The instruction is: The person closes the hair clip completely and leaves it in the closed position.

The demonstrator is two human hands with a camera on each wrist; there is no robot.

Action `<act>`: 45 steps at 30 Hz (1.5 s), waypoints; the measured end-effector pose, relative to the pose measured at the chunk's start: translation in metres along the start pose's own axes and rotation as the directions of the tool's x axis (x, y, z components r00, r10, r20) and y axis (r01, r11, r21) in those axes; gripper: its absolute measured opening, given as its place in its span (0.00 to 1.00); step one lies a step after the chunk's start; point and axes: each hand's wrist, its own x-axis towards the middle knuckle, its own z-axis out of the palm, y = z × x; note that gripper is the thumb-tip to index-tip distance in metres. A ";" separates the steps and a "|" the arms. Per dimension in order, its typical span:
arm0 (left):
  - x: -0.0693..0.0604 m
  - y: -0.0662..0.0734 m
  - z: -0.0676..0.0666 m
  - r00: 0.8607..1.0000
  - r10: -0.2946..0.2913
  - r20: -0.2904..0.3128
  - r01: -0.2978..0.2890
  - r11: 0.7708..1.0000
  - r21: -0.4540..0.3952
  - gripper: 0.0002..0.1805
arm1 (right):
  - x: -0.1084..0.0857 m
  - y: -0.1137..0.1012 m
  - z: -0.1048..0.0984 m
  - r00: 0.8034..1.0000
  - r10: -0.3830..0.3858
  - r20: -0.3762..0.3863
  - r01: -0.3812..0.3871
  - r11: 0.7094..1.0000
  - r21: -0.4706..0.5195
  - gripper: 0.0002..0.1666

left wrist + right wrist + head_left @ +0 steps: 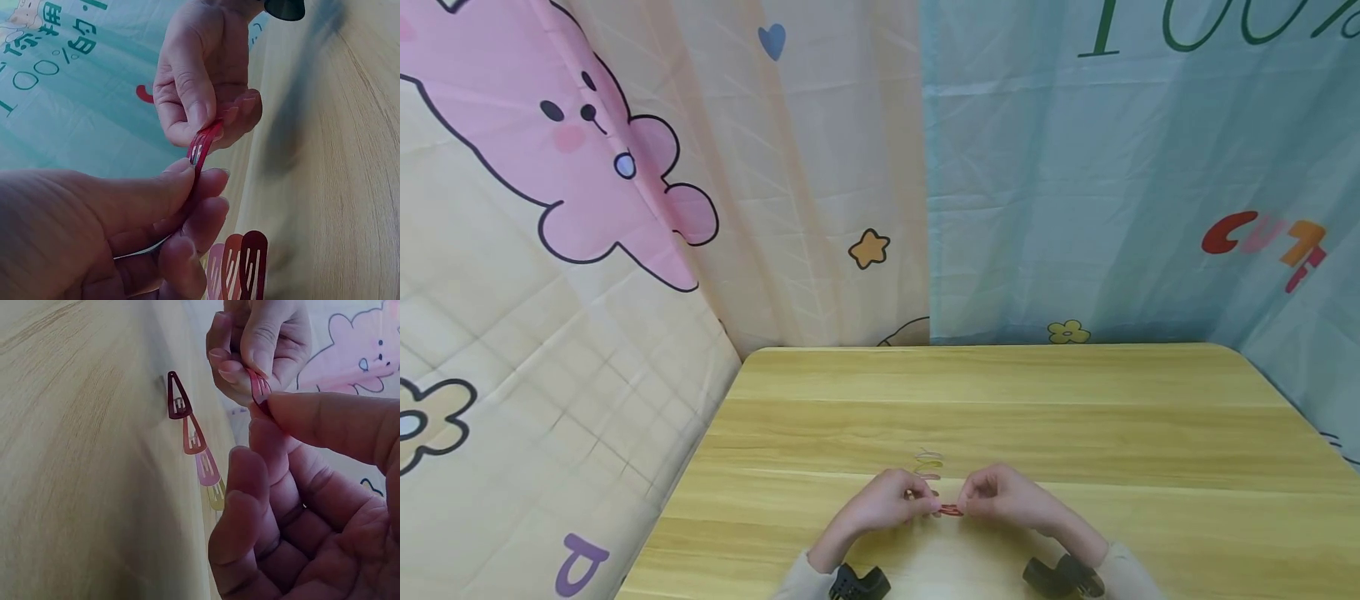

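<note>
A red hair clip (951, 510) (201, 145) (260, 390) is stretched between both hands above the table. My left hand (898, 500) (125, 225) pinches one end between thumb and fingers. The other end is pinched by my right hand (1011, 498) (325, 487). Beside the hands, more clips lie in a row on the wood: a dark red one (253, 262) (178, 403), an orange-red one (194, 437), a pink one (207, 467) and a yellow one (217, 495). In the head view, my left hand partly hides this row.
The wooden table (1075, 433) extends around the hands. Printed curtains (820, 167) stand behind its far edge and along the left side. Black wrist devices (859, 583) sit at both sleeves.
</note>
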 end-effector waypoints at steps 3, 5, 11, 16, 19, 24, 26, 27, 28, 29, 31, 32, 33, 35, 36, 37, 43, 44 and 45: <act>-0.001 0.000 0.000 1.000 -0.004 -0.002 0.004 0.999 0.038 0.10 | 0.000 0.002 0.000 1.000 0.006 -0.002 -0.006 1.000 -0.009 0.06; -0.002 -0.001 -0.001 1.000 -0.012 -0.013 0.013 0.998 0.067 0.10 | 0.000 0.003 0.000 1.000 0.013 -0.006 -0.013 1.000 -0.015 0.06; -0.004 -0.006 -0.005 0.997 -0.055 -0.062 0.064 0.986 0.156 0.08 | -0.002 0.003 -0.001 0.999 0.046 -0.021 -0.046 0.998 -0.030 0.06; -0.005 -0.009 -0.010 0.994 -0.064 -0.093 0.081 0.978 0.194 0.08 | -0.003 0.003 -0.001 0.996 0.081 -0.046 -0.083 0.996 -0.041 0.06; -0.006 -0.010 -0.012 0.992 -0.070 -0.105 0.090 0.976 0.199 0.08 | -0.002 0.005 -0.001 0.993 0.095 -0.065 -0.100 0.993 -0.065 0.06; -0.007 -0.011 -0.015 0.990 -0.085 -0.113 0.108 0.971 0.212 0.08 | -0.002 0.009 -0.001 0.992 0.099 -0.082 -0.105 0.991 -0.080 0.07; -0.008 -0.011 -0.016 0.990 -0.085 -0.114 0.108 0.970 0.216 0.07 | -0.002 0.010 0.000 0.991 0.101 -0.090 -0.108 0.991 -0.077 0.07; -0.008 -0.010 -0.017 0.990 -0.086 -0.115 0.110 0.970 0.218 0.07 | -0.002 0.011 0.000 0.990 0.106 -0.096 -0.114 0.990 -0.083 0.07; -0.008 -0.010 -0.017 0.990 -0.086 -0.115 0.109 0.970 0.215 0.07 | -0.002 0.011 0.000 0.989 0.104 -0.101 -0.113 0.990 -0.088 0.07; -0.008 -0.010 -0.018 0.990 -0.087 -0.115 0.110 0.971 0.212 0.07 | -0.002 0.011 0.000 0.988 0.108 -0.107 -0.119 0.988 -0.098 0.06; -0.009 -0.010 -0.018 0.989 -0.088 -0.116 0.111 0.973 0.204 0.07 | -0.002 0.012 0.000 0.988 0.102 -0.118 -0.116 0.986 -0.119 0.06; -0.009 -0.010 -0.018 0.989 -0.092 -0.116 0.114 0.973 0.202 0.07 | -0.003 0.012 0.000 0.987 0.102 -0.123 -0.119 0.984 -0.135 0.06; -0.009 -0.010 -0.018 0.989 -0.095 -0.115 0.116 0.974 0.197 0.08 | -0.003 0.012 0.000 0.986 0.104 -0.128 -0.122 0.982 -0.143 0.06; -0.009 -0.011 -0.018 0.988 -0.098 -0.116 0.119 0.974 0.192 0.08 | -0.003 0.013 -0.001 0.986 0.103 -0.134 -0.122 0.981 -0.147 0.06; -0.009 -0.011 -0.018 0.988 -0.099 -0.116 0.120 0.974 0.192 0.08 | -0.003 0.014 -0.001 0.985 0.102 -0.138 -0.122 0.981 -0.151 0.07; -0.009 -0.011 -0.018 0.988 -0.100 -0.116 0.122 0.974 0.192 0.08 | -0.003 0.015 -0.001 0.985 0.103 -0.140 -0.125 0.980 -0.155 0.07; -0.008 -0.013 -0.018 0.987 -0.109 -0.115 0.131 0.970 0.206 0.08 | -0.002 0.016 -0.002 0.983 0.107 -0.149 -0.133 0.976 -0.174 0.06; -0.008 -0.014 -0.018 0.988 -0.108 -0.114 0.130 0.969 0.208 0.08 | -0.001 0.016 -0.002 0.983 0.107 -0.150 -0.133 0.975 -0.175 0.06; -0.008 -0.014 -0.018 0.988 -0.108 -0.113 0.130 0.969 0.209 0.08 | -0.001 0.016 -0.002 0.983 0.106 -0.148 -0.132 0.975 -0.177 0.06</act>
